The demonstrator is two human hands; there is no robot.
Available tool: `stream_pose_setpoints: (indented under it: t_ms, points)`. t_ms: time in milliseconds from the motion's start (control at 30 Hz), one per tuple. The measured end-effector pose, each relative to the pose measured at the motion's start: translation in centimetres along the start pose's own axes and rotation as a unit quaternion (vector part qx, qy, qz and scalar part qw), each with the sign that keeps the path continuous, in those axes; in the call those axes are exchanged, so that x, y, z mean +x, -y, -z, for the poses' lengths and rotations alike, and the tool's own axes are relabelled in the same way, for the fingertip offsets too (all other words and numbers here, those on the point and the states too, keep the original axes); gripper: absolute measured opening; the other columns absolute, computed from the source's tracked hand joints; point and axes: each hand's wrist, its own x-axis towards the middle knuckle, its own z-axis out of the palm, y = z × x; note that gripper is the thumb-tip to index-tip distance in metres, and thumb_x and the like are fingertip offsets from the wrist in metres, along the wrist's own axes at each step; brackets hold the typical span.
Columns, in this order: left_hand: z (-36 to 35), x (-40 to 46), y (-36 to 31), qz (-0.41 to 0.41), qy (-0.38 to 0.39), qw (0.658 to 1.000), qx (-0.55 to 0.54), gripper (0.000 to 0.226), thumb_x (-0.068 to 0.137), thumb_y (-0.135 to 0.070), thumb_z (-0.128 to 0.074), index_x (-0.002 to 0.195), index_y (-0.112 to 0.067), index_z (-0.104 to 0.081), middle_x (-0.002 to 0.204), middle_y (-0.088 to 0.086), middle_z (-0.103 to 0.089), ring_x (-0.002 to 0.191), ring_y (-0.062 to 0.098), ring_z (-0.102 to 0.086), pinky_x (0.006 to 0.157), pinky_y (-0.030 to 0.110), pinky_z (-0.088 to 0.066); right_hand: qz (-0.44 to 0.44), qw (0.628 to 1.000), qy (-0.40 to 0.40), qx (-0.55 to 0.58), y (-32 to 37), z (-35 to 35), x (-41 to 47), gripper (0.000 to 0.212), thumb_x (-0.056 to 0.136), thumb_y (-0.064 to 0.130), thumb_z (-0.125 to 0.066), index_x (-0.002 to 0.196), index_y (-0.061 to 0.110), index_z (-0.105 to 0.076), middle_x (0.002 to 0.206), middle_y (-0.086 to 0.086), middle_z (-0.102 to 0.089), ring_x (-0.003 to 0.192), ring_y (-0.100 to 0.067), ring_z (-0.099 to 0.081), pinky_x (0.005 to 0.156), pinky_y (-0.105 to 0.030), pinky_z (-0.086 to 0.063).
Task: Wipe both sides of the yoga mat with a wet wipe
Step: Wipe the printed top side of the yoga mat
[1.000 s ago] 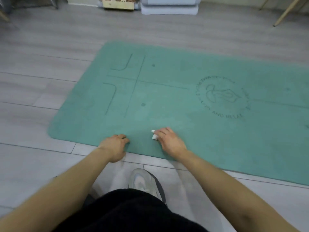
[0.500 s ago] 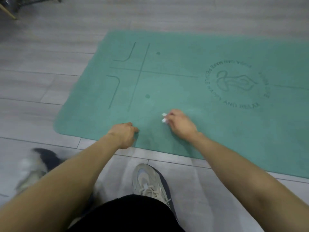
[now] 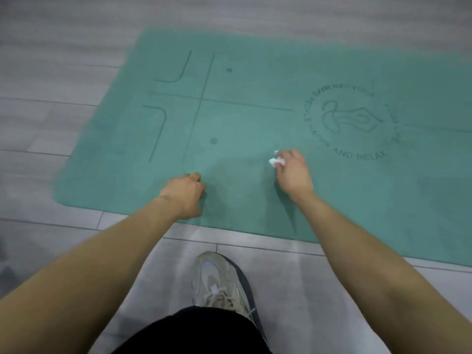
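- Lying flat on the grey plank floor (image 3: pixel 51 129), the green yoga mat (image 3: pixel 255 72) fills the upper right of the view, its near long edge running just ahead of the person's foot and its left short end in sight.
- Printed on the mat's upper face are alignment lines (image 3: pixel 201 103), two dark dots and a round logo (image 3: pixel 352 121) with lettering around a line drawing.
- The right hand (image 3: pixel 293 175) rests on the mat just left of and below the logo, its fingers curled round a small crumpled white wet wipe (image 3: pixel 275 160), which sticks out past the fingertips and lies against the mat surface.
- The left hand (image 3: pixel 185 195) sits on the mat near its front edge, well apart from the right hand; its fingers are curled under, knuckles up, and whether they pinch the mat or hold nothing cannot be told from this angle.
- Both forearms are bare and reach forward from the bottom corners of the view.
- A grey laced sneaker (image 3: pixel 222 284) stands on the floor just short of the mat's near edge, between the two arms.
- Black clothing (image 3: pixel 194 333) covers the bottom middle of the view, overlapping the heel end of the sneaker.
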Motion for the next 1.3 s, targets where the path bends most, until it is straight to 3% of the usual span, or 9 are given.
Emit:
stream_pose_setpoints:
  t_ms: [100,300,433,533,767,867,967,1133,1300]
  points:
    - [-0.4,-0.3,0.5,0.0,-0.009,1.0,-0.017,0.043,0.076,-0.049,-0.078,0.108,-0.024,-0.065,0.117,0.0,-0.052,0.108,0.024,-0.059,0.081,0.038,-0.054,-0.213,0.975,-0.06,0.032,0.4,-0.1,-0.6,0.024,0.099,0.013,-0.06,0.118,0.003,-0.07,0.118,-0.021,-0.063,0.111,-0.041,-0.061,0.1,-0.041,-0.046]
    - [-0.4,-0.4,0.4,0.01,0.003,1.0,-0.014,0.051,0.074,-0.052,-0.079,0.114,-0.024,-0.066,0.121,0.0,-0.051,0.109,0.025,-0.06,0.085,0.038,-0.055,0.219,0.953,0.192,0.087,12.2,-4.0,-9.0,0.02,0.102,0.022,-0.059,0.111,0.013,-0.075,0.104,-0.008,-0.061,0.098,-0.028,-0.06,0.085,-0.037,-0.049]
    - [-0.5,-1.2,-0.1,0.006,0.011,1.0,-0.014,0.056,0.072,-0.043,-0.081,0.121,-0.022,-0.063,0.123,0.0,-0.052,0.106,0.025,-0.062,0.079,0.035,-0.053,-0.037,0.998,0.032,0.035,2.3,0.5,-4.3,0.021,0.1,0.013,-0.06,0.112,0.01,-0.077,0.108,-0.013,-0.06,0.096,-0.037,-0.066,0.091,-0.038,-0.052]
    - [-0.5,-1.5,-0.2,0.01,0.011,1.0,-0.018,0.058,0.072,-0.04,-0.082,0.122,-0.019,-0.062,0.122,0.001,-0.051,0.106,0.026,-0.062,0.084,0.039,-0.057,-0.189,0.98,-0.043,0.05,1.0,0.7,-4.7,0.023,0.1,0.01,-0.059,0.115,0.005,-0.076,0.112,-0.013,-0.056,0.097,-0.039,-0.065,0.096,-0.034,-0.046]
    - [0.2,-0.4,-0.4,0.012,0.026,1.0,0.012,0.066,0.063,-0.054,-0.085,0.117,-0.021,-0.066,0.119,0.002,-0.05,0.108,0.026,-0.061,0.09,0.038,-0.056,0.192,0.963,0.148,0.115,11.0,-2.5,-11.6,0.019,0.101,0.021,-0.064,0.112,0.013,-0.077,0.104,-0.006,-0.058,0.097,-0.026,-0.059,0.088,-0.037,-0.051]
    - [0.2,-0.6,-0.5,0.012,0.027,1.0,0.007,0.065,0.064,-0.052,-0.088,0.117,-0.021,-0.065,0.12,0.001,-0.051,0.108,0.025,-0.061,0.085,0.037,-0.056,-0.031,0.997,0.015,0.076,3.5,1.2,-9.5,0.017,0.101,0.018,-0.064,0.11,0.013,-0.078,0.106,-0.005,-0.059,0.095,-0.028,-0.064,0.091,-0.036,-0.053]
    - [0.0,-0.9,-0.4,0.013,0.019,1.0,0.002,0.068,0.064,-0.051,-0.09,0.119,-0.02,-0.065,0.121,0.001,-0.051,0.11,0.026,-0.061,0.085,0.039,-0.056,-0.233,0.967,-0.064,0.084,3.9,1.2,-9.9,0.019,0.102,0.017,-0.063,0.11,0.008,-0.078,0.105,-0.005,-0.056,0.094,-0.033,-0.066,0.09,-0.031,-0.046]
    - [-0.3,-0.8,0.0,0.012,0.018,1.0,0.003,0.062,0.065,-0.051,-0.084,0.114,-0.02,-0.065,0.117,0.002,-0.051,0.105,0.027,-0.063,0.089,0.041,-0.057,0.118,0.976,0.123,0.134,14.2,-3.8,-14.6,0.019,0.102,0.021,-0.064,0.114,0.013,-0.076,0.102,-0.006,-0.056,0.093,-0.027,-0.059,0.081,-0.038,-0.049]
    - [-0.5,-1.6,-0.4,0.018,0.015,0.999,-0.023,0.057,0.072,-0.04,-0.08,0.12,-0.018,-0.061,0.12,0.002,-0.051,0.106,0.027,-0.063,0.086,0.041,-0.058,-0.133,0.987,-0.031,0.083,2.8,3.0,-14.7,0.019,0.101,0.013,-0.062,0.113,0.008,-0.076,0.102,-0.003,-0.055,0.091,-0.029,-0.064,0.09,-0.034,-0.048]
